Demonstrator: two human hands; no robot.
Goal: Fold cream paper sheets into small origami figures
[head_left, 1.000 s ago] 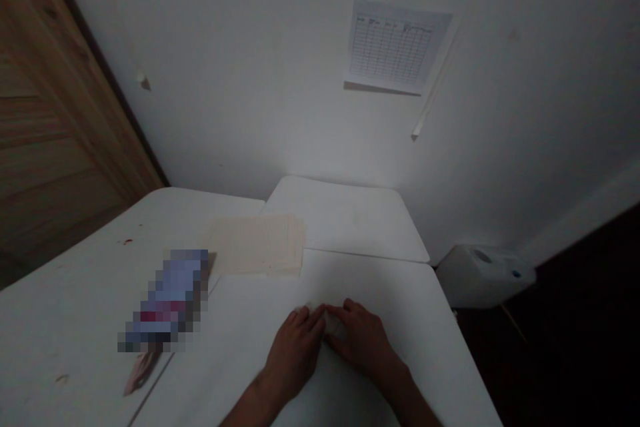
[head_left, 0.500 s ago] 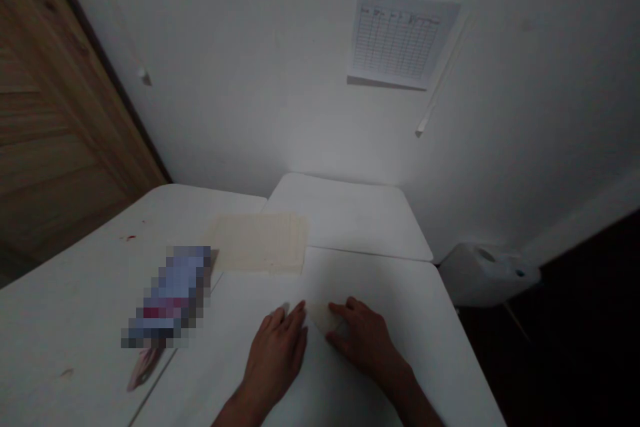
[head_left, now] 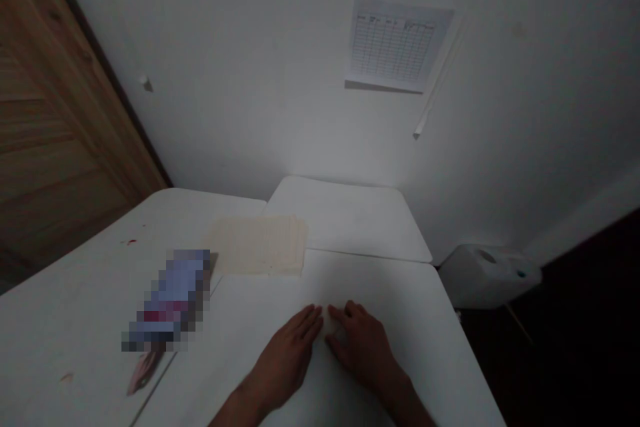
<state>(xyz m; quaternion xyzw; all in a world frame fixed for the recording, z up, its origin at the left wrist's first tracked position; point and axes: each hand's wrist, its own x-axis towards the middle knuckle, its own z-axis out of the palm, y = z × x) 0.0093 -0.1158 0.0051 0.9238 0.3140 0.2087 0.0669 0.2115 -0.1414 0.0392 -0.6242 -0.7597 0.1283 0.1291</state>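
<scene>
- Right hand point(head_left: 367, 345): thumb and forefinger are held apart, their tips lowered toward the tabletop; the other fingers are partly curled.
- Left hand point(head_left: 285, 357): the fingers are extended and laid side by side, tips directed toward the right hand. Whether anything is pinched beneath them cannot be told.
- Small pale piece point(head_left: 337, 328): located between the two hands, at the gap of the right thumb and forefinger. It is partly covered by the fingers, and its outline is barely distinguished from the white surface.
- White table point(head_left: 410, 320): the work area is formed by its top, above which both hands are positioned.
- Pale sheets point(head_left: 257, 245): stacked flat, slightly misaligned, beyond the left hand; the joint between tables is overlapped.
- Pixelated item point(head_left: 175, 293): placed left of the hands; its details are obscured. A pink strip point(head_left: 143, 370) is seen at its near end.
- Left table point(head_left: 75, 300): marked with small reddish spots.
- Wall point(head_left: 250, 67): a printed grid sheet point(head_left: 393, 47) is mounted on it, with a slanted white strip point(head_left: 443, 87) alongside.
- White container point(head_left: 485, 277): positioned beyond the table's right edge.
- Wooden door point(head_left: 50, 113): seen at far left.
</scene>
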